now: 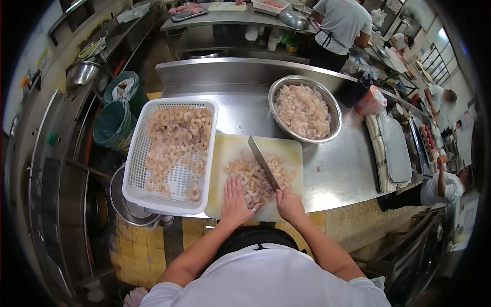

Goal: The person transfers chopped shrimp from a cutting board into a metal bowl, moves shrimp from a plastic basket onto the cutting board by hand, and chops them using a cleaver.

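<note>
A steel surface (337, 176) is stretching out in front of the person, carrying everything being handled. On its left side a white basket (162, 205) is sitting, with peeled shrimp (179, 125) lying in it and bare perforated floor showing between them. Right beside it a pale cutting board (223, 148) is lying near the front edge, and beyond the board's far right corner a round metal bowl (338, 115) is holding a heaped load of shrimp meat (302, 110). The left hand (236, 202) is resting palm down at the near left of the shrimp pile (250, 184) on the board, its grip being released, fingers extended. The right hand (290, 204) is clenching its grip around the handle of a knife (263, 162), whose blade is slanting away and leftward among the shrimp, smaller pieces lying to its right. A ring (254, 209) is circling a left-hand finger.
</note>
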`<state>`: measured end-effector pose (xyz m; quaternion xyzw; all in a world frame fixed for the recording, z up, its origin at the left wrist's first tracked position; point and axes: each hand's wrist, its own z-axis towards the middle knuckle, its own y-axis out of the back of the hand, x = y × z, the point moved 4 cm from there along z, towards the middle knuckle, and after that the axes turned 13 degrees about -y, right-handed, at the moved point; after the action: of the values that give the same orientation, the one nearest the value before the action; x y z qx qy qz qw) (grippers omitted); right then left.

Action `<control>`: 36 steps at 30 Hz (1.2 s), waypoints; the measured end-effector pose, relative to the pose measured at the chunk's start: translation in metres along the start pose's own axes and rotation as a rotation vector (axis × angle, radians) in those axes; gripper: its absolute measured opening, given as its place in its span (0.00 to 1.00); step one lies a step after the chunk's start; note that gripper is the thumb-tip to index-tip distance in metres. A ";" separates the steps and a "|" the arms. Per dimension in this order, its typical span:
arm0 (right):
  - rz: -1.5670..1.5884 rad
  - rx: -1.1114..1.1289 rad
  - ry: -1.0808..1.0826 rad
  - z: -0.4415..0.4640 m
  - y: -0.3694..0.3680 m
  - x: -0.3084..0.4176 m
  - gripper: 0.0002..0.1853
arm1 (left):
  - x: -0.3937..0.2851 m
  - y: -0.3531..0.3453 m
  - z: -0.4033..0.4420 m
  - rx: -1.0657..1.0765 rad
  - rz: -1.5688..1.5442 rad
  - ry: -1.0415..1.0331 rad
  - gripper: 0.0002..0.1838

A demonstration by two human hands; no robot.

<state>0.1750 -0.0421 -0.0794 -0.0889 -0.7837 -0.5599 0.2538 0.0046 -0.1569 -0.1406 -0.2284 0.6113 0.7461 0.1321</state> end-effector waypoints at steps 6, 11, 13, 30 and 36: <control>0.014 0.057 -0.050 -0.018 0.025 0.001 0.24 | 0.033 0.000 0.017 -0.271 -0.036 0.115 0.46; -0.036 0.068 -0.060 -0.012 0.009 -0.021 0.24 | 0.054 0.012 0.054 -0.286 -0.151 0.203 0.26; -0.037 0.019 -0.020 0.002 0.013 -0.029 0.24 | 0.054 0.016 0.061 -0.261 -0.236 0.175 0.21; -0.028 0.016 0.086 0.003 -0.012 0.015 0.22 | 0.050 -0.006 0.050 -0.466 -0.489 0.147 0.10; 0.015 0.046 0.054 -0.001 0.025 0.034 0.22 | 0.048 -0.005 0.046 -0.514 -0.530 0.123 0.07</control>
<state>0.1569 -0.0386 -0.0421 -0.0738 -0.7885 -0.5419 0.2813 -0.0427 -0.1149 -0.1624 -0.4487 0.3303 0.8002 0.2221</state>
